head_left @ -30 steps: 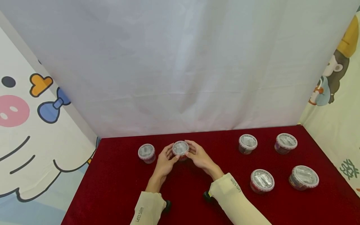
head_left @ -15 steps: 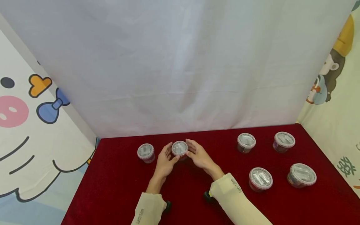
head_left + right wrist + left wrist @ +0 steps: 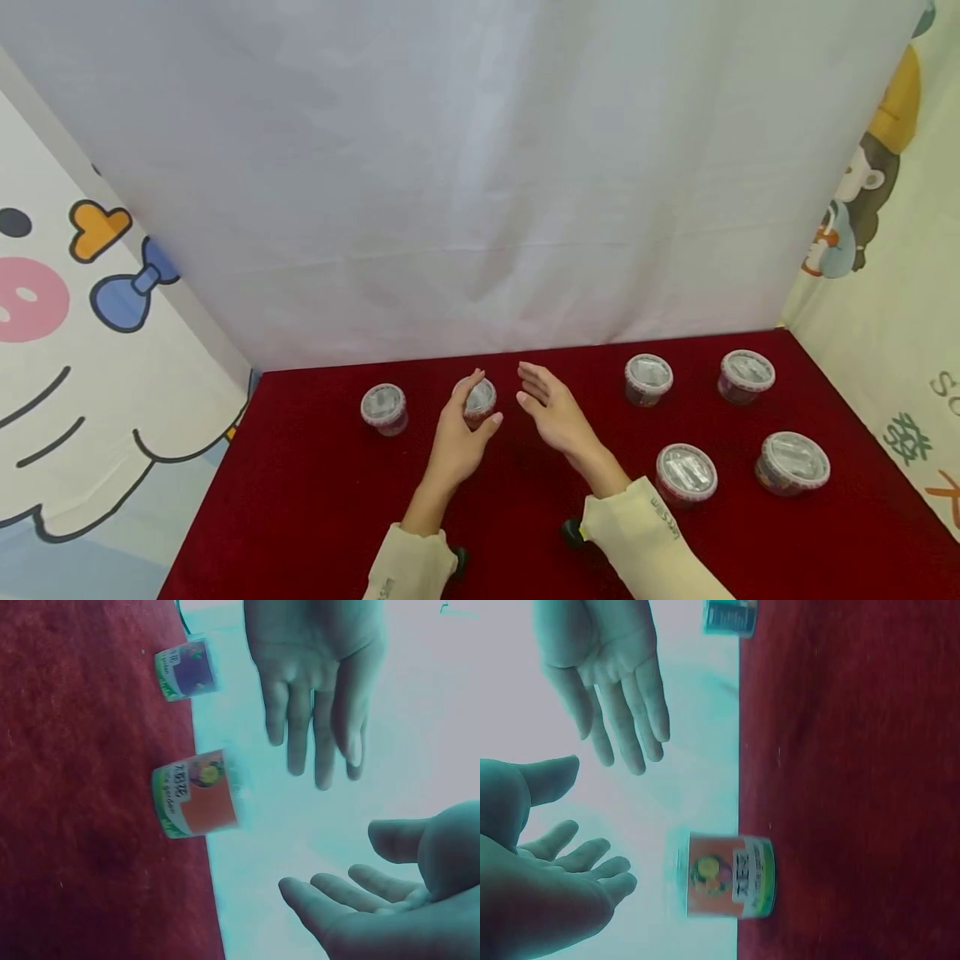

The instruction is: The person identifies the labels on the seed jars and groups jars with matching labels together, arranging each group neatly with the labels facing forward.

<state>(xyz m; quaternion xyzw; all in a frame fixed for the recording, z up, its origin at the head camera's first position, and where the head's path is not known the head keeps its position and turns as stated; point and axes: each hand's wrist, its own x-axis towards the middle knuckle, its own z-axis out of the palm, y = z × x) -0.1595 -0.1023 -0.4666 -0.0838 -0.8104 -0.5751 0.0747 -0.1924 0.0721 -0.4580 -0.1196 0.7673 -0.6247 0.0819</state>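
Observation:
A small round tub (image 3: 481, 398) with a clear lid and orange label (image 3: 712, 876) stands upright on the red cloth, partly hidden in the head view by the fingers of my left hand (image 3: 457, 437). That hand is raised with its fingers loosely extended. In the left wrist view a gap lies between the fingers and the tub. To its right, my right hand (image 3: 558, 410) hovers apart from the tub, fingers extended, holding nothing. Farther left stands a tub (image 3: 385, 409) with a purple label (image 3: 193, 671).
On the right side of the red table (image 3: 315, 508) several more lidded tubs stand apart, including a back one (image 3: 648, 379), a front one (image 3: 686, 473) and a wide one (image 3: 792, 462). A pale curtain (image 3: 450, 208) hangs behind the table.
Both hands have let go of the orange-labelled tub. The right hand has drawn away to the right; the left has lifted and shifted slightly right. The head view has turned slightly right.

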